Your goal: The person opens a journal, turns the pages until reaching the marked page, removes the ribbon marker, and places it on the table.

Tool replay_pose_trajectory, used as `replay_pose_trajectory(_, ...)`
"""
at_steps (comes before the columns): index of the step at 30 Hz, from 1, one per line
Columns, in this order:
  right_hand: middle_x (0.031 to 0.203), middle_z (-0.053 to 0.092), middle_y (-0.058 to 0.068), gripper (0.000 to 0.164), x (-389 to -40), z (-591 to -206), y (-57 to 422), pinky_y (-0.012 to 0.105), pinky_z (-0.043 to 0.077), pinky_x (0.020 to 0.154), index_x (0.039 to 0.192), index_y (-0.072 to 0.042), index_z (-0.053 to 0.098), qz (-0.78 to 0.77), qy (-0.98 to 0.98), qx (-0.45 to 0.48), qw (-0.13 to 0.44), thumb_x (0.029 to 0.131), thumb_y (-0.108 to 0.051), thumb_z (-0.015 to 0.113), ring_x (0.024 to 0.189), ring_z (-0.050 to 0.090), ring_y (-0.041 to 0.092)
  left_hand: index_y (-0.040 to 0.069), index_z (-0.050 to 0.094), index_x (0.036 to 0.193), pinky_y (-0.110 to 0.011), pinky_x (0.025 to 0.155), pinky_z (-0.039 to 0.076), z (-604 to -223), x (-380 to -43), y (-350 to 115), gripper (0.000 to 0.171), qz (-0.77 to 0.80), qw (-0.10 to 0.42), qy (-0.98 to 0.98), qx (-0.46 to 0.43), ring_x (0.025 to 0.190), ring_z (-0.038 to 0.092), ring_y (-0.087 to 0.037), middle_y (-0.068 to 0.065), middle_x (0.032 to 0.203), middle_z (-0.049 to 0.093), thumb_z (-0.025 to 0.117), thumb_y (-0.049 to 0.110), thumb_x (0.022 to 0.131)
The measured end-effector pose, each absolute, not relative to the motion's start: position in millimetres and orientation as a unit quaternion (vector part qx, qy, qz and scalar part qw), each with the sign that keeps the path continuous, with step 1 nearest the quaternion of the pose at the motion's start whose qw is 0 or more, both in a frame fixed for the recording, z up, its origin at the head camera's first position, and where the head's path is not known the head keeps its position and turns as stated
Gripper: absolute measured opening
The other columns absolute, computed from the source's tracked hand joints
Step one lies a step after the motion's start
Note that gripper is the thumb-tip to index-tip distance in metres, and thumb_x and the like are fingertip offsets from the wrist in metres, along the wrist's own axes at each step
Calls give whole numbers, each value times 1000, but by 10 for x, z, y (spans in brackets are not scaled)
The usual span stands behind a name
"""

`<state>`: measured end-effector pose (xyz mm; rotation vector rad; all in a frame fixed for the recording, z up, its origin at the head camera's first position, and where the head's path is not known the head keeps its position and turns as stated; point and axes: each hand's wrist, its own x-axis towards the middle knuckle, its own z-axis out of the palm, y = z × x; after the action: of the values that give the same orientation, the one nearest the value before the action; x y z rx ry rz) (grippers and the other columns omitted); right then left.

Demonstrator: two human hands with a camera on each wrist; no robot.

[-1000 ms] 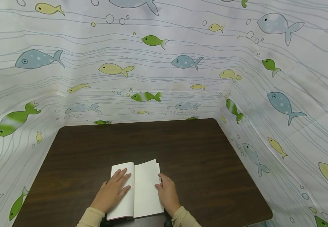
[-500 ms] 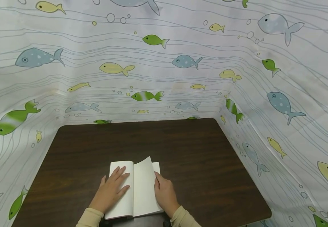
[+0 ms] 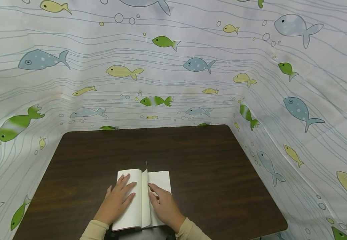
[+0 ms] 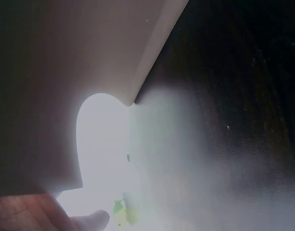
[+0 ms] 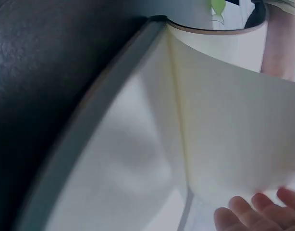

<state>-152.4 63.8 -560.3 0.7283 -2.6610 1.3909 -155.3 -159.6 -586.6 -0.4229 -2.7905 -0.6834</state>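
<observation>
A notebook with blank white pages (image 3: 159,177) lies spread on the dark wooden table (image 3: 209,166). My left hand (image 3: 113,201) rests on its left page, fingers spread. One leaf (image 3: 144,200) stands nearly upright by the spine, bowed over toward the left. My right hand (image 3: 165,205) is over the right page, its forefinger and thumb tips against that leaf's right side. In the right wrist view, several fingertips (image 5: 258,211) touch the curved leaf (image 5: 239,134) near its edge. The left wrist view is partly washed out by glare.
Fish-printed white cloth (image 3: 161,76) surrounds the table at the back and sides. A dark object (image 3: 143,233) lies at the notebook's near edge, mostly hidden.
The right-hand leaf has risen from lying nearly flat to standing by the spine. My right hand has moved left with it, while the left hand has stayed on its page.
</observation>
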Motion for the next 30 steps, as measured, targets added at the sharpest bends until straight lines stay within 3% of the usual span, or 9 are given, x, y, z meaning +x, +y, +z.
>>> replay_pose_trajectory(5, 148, 45, 1, 42, -1513, -5703, 600, 39, 43, 105, 143, -15, 47, 376, -879, 294, 6, 102, -26, 47, 134, 46, 18, 19, 66, 123, -74, 95, 29, -5893, -1566, -1620, 33, -251, 133, -948, -146, 142, 31, -33, -8, 152, 40, 65, 32, 92)
replay_pose_trajectory(11, 160, 23, 0, 50, -1525, -5774, 589, 47, 40, 106, 151, -23, 33, 309, -876, 366, -59, 104, -40, 36, 143, 31, 21, 10, 68, 117, -75, 97, 26, -5928, -1577, -1678, 30, -272, 161, -939, -134, 143, 28, -37, -13, 151, 40, 68, 18, 88)
replay_pose_trajectory(15, 161, 17, -3, 55, -1531, -5795, 571, 58, 42, 100, 153, -28, 27, 277, -878, 383, -77, 103, -48, 33, 144, 29, 27, 6, 65, 123, -69, 98, 32, -5899, -1587, -1709, 37, -283, 190, -931, -131, 135, 41, -37, -17, 141, 51, 70, 13, 86)
replay_pose_trajectory(21, 162, 13, -4, 58, -1524, -5805, 520, 64, 44, 92, 154, -32, 20, 246, -889, 380, -75, 101, -52, 33, 141, 32, 35, 2, 63, 119, -51, 93, 46, -5781, -1608, -1710, 27, -347, 241, -902, -93, 117, 59, -34, -15, 124, 63, 60, 5, 93)
replay_pose_trajectory(25, 163, 10, -6, 58, -1507, -5850, 453, 65, 44, 90, 154, -36, 17, 214, -901, 369, -74, 101, -55, 31, 141, 32, 34, 5, 58, 126, -54, 95, 42, -5716, -1589, -1707, 31, -362, 242, -898, -70, 122, 52, -34, -12, 134, 55, 56, 9, 95)
replay_pose_trajectory(30, 162, 8, -9, 59, -1486, -5880, 378, 65, 46, 87, 153, -39, 15, 177, -913, 363, -58, 100, -57, 31, 141, 33, 35, 8, 57, 129, -59, 94, 39, -5675, -1617, -1667, 43, -280, 259, -914, -138, 131, 42, -35, -12, 144, 46, 66, 16, 88)
